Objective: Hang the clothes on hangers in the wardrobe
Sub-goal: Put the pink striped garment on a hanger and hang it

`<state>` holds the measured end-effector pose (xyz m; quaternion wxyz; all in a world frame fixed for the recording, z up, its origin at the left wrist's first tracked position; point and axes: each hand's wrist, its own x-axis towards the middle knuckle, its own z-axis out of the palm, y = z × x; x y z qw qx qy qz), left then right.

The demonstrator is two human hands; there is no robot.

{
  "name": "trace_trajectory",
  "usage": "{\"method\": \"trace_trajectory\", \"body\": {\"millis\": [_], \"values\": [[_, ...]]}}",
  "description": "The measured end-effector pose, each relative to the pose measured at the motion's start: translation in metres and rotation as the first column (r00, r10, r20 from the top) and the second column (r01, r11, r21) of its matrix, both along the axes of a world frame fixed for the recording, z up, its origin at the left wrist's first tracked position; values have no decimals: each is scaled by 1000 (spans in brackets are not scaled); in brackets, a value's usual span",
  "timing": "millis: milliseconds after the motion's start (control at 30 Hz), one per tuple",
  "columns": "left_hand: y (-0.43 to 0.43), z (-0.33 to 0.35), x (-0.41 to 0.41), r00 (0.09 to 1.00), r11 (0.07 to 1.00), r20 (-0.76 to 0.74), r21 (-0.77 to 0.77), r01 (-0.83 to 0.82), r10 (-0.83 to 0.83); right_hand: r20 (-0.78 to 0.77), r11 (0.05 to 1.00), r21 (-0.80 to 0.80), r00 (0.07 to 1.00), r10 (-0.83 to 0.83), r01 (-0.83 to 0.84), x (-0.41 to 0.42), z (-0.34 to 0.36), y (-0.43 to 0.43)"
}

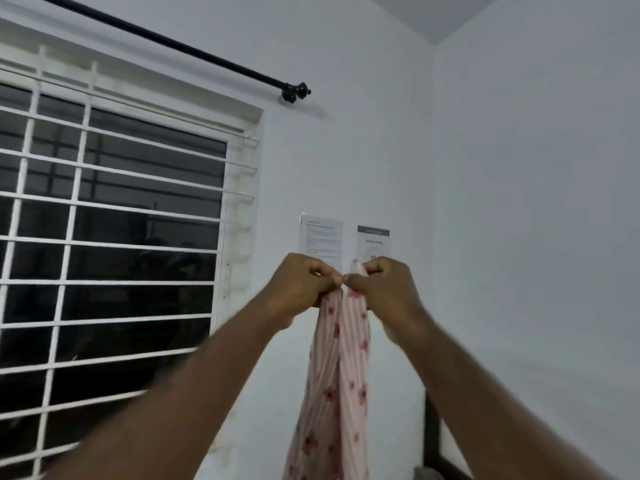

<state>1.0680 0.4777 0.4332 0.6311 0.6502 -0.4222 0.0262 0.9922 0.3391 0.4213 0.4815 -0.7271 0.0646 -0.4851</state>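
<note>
A pink-and-white striped garment [336,393] with red flower prints hangs straight down from both my hands, held up in front of the wall. My left hand [299,284] grips its top edge on the left. My right hand [384,289] grips the top edge on the right, a bit of cloth sticking up above the fingers. The two fists almost touch. No hanger and no wardrobe are in view. The lower end of the garment runs out of the frame.
A window with white bars [114,237] fills the left side, under a black curtain rod [180,46]. Two paper sheets [320,240] are stuck on the white wall behind my hands. A dark frame [433,431] stands at the lower right by the wall corner.
</note>
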Motion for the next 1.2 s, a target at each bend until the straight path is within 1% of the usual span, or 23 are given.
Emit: {"method": "trace_trajectory", "body": {"millis": [67,133,233,300,333,367,400,433,467,500,567,600,667,733,800,867,933,967,1033,1100,1133,1200], "values": [[-2,-19,-10,999,1000,37,27,-7,6,-2,999,-18,999,-35,35,-7,-27,15],[4,-39,-10,1000,999,-5,47,8,-8,-10,999,25,999,39,-39,-15,-51,17],[24,-71,5,990,996,-137,76,56,-45,-121,967,90,961,247,-237,-33,-78,-2],[44,-91,32,955,996,-284,-13,88,-89,-168,938,167,928,331,-304,-45,-94,-34],[52,-104,50,918,996,-390,-72,51,-76,-170,936,226,935,311,-270,-45,-104,-54],[59,-120,70,867,995,-497,-95,-28,-23,-185,941,282,952,243,-186,-43,-116,-75],[63,-139,88,806,990,-589,-71,-121,56,-232,944,322,962,147,-66,-40,-131,-95],[65,-160,102,750,980,-646,-14,-198,143,-297,936,350,952,71,40,-36,-149,-108],[65,-181,111,711,968,-670,47,-245,213,-347,920,383,936,60,83,-31,-165,-116],[63,-201,117,690,957,-673,101,-270,266,-386,908,410,919,85,88,-26,-181,-118],[55,-229,123,661,950,-689,141,-278,296,-450,899,430,883,134,83,-17,-207,-118],[52,-238,119,651,948,-697,144,-282,300,-465,895,433,877,125,102,-14,-218,-117],[43,-251,103,652,941,-689,141,-307,316,-444,873,464,892,84,149,-13,-236,-109],[32,-260,73,707,944,-631,144,-298,319,-429,870,454,903,24,193,-16,-250,-88],[21,-276,29,799,956,-525,161,-246,294,-412,914,358,911,-30,192,-26,-264,-48],[11,-297,-17,871,968,-426,147,-201,246,-371,953,279,928,-9,121,-39,-289,-3],[7,-320,-54,907,971,-353,137,-193,230,-328,955,286,944,27,72,-54,-317,39],[9,-331,-67,910,971,-343,143,-193,231,-317,951,303,947,40,61,-61,-330,54],[18,-356,-87,892,980,-408,129,-155,195,-325,956,289,944,54,44,-77,-357,74],[29,-380,-102,858,991,-499,116,-72,121,-343,962,272,936,81,16,-97,-387,88],[36,-394,-106,847,991,-522,128,-33,95,-364,966,260,925,110,-12,-107,-402,94],[50,-421,-109,854,980,-511,198,9,95,-420,965,248,887,191,-90,-126,-428,101]]}}
